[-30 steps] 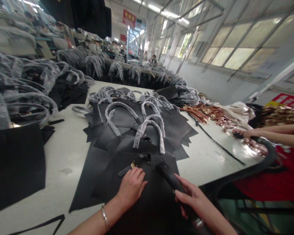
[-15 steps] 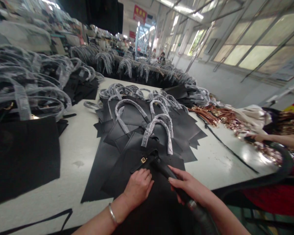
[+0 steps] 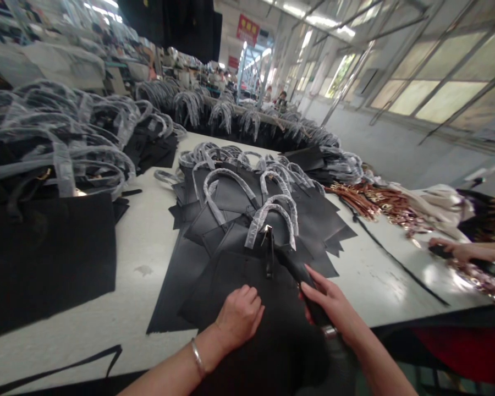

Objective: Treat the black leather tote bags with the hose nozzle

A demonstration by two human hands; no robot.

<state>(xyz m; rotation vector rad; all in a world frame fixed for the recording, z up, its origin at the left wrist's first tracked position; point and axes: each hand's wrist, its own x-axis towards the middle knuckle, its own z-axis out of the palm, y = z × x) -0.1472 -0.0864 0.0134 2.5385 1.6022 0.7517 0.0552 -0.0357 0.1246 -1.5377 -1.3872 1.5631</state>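
Note:
My right hand [image 3: 328, 300] is wrapped round a black handheld nozzle tool [image 3: 299, 270] with a thick hose behind it. Its tip is close to a short black strap [image 3: 269, 258], which has a shiny metal buckle [image 3: 267, 230] at its upper end. The strap lies over the top part of a black bag [image 3: 235, 269], below its plastic-wrapped handles [image 3: 277, 212]. My left hand [image 3: 240, 316] rests on the bag with fingers curled in; the fingertips are hidden. Under and behind this bag, more flat black bags [image 3: 313, 212] lie fanned out.
On the left stand black bags [image 3: 61, 247] with wrapped handles. Brown straps with metal clips [image 3: 390, 206] are heaped at the right of the white table [image 3: 148, 297]. Another person's hand [image 3: 457, 250] holds a black tool there. A black cord [image 3: 396, 261] crosses the table.
The buckled strap swung from lying flat, angled left, to pointing up the bag toward the handles. My right hand moved the tool with it. The whole view shifted slightly right.

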